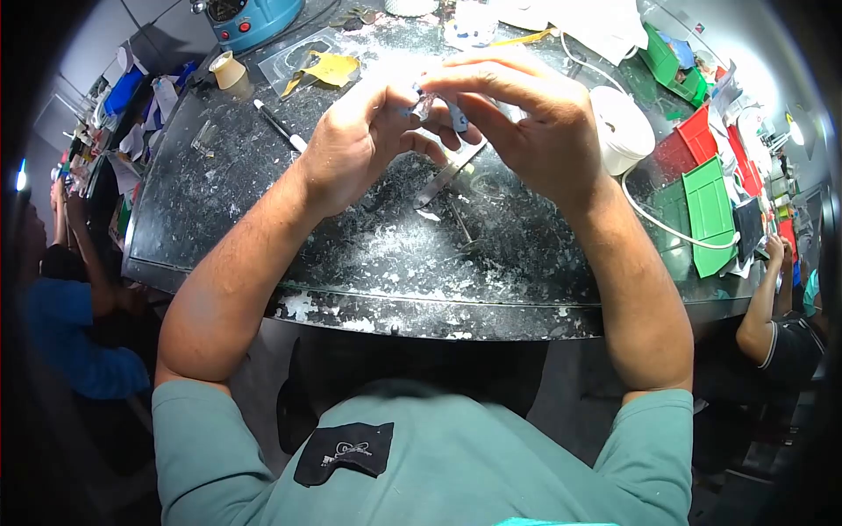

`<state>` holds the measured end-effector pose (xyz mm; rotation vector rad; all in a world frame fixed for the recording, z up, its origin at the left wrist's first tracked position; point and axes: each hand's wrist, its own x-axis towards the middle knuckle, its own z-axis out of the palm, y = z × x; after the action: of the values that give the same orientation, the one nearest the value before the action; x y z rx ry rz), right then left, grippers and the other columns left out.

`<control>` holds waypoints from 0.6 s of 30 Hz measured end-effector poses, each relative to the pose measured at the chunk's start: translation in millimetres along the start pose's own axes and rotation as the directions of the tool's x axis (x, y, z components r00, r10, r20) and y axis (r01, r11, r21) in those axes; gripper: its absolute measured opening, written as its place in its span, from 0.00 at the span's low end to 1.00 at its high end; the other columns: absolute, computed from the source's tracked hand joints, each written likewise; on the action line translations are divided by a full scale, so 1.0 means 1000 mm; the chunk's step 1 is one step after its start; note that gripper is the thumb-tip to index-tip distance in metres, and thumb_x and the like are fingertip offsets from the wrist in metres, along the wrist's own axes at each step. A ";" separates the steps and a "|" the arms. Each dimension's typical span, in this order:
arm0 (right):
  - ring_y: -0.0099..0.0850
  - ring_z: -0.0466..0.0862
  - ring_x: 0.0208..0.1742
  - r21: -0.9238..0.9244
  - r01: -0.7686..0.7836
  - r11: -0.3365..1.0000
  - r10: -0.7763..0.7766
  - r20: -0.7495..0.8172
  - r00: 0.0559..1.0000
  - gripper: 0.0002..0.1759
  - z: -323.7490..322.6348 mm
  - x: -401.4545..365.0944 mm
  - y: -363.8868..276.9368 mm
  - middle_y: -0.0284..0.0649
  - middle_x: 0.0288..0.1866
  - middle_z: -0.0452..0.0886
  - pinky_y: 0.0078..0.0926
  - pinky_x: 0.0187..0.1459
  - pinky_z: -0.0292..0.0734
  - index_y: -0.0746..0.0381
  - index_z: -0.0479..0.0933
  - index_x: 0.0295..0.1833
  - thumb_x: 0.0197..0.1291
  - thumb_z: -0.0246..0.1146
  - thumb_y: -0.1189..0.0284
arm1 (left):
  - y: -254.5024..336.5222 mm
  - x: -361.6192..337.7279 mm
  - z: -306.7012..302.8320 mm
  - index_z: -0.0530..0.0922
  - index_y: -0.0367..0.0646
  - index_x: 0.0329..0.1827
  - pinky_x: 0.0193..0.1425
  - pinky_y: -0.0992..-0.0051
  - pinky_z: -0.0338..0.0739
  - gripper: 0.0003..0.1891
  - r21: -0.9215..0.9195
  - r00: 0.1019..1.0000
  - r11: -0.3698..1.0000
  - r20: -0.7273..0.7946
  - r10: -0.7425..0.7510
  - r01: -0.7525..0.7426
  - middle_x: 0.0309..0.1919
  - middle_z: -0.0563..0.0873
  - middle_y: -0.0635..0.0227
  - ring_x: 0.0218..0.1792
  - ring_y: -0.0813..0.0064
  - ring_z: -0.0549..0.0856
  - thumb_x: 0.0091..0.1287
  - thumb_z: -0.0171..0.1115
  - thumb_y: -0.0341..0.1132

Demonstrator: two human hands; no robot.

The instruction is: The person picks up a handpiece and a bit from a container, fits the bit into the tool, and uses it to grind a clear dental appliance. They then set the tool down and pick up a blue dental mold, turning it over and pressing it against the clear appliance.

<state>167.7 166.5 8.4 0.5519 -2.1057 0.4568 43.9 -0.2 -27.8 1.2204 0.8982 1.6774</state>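
Observation:
Both hands are raised over the worktable and meet above its middle. My left hand point(355, 140) has its fingers curled in a pinch around a small shiny, whitish piece point(424, 107); its kind cannot be made out. From the other side, my right hand point(535, 110) reaches over with its fingertips closed at the same piece. A pale blue-and-white bit point(458, 118) shows between the fingers of the two hands. On the table below lie a flat metal blade-like tool point(436, 186) and a thin rod point(462, 225) with a widened end.
White residue covers the black worktable point(210, 219). A black-and-white pen point(279, 125), tape roll point(228, 70), yellow scrap point(331, 68) and blue machine point(254, 22) are left. To the right stand a white corded cylinder point(624, 131), green bin point(709, 215) and red bin point(697, 133). People sit at both sides.

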 end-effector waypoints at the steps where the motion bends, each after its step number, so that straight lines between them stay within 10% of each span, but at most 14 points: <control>1: 0.30 0.86 0.39 0.000 0.000 1.000 0.000 -0.001 1.000 0.15 0.000 0.000 -0.002 0.37 0.40 0.86 0.24 0.40 0.82 0.53 0.84 0.47 0.51 0.71 0.76 | 0.000 0.000 0.000 0.73 0.37 0.58 0.59 0.55 0.72 0.23 -0.010 1.000 1.000 0.011 0.024 -0.024 0.54 0.80 0.53 0.53 0.56 0.80 0.74 0.32 0.42; 12: 0.32 0.86 0.34 0.171 -0.274 0.947 0.276 0.007 0.961 0.11 0.001 -0.004 -0.009 0.38 0.35 0.86 0.25 0.36 0.81 0.54 0.83 0.46 0.56 0.69 0.74 | -0.005 0.003 -0.007 0.75 0.43 0.61 0.62 0.48 0.68 0.26 -0.129 0.987 0.987 0.118 0.108 -0.093 0.58 0.80 0.59 0.57 0.55 0.79 0.71 0.32 0.43; 18: 0.35 0.85 0.37 -0.018 -0.057 0.998 0.057 -0.015 0.998 0.10 -0.002 0.001 -0.005 0.38 0.34 0.84 0.28 0.40 0.80 0.56 0.82 0.43 0.54 0.69 0.75 | 0.007 0.001 0.017 0.71 0.37 0.64 0.61 0.56 0.70 0.24 0.165 0.999 0.985 -0.018 0.049 -0.045 0.60 0.77 0.58 0.58 0.63 0.77 0.72 0.38 0.42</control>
<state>170.8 162.8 11.2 0.4775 -2.1136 0.4725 58.2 -0.3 -17.0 1.3446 1.0456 1.6837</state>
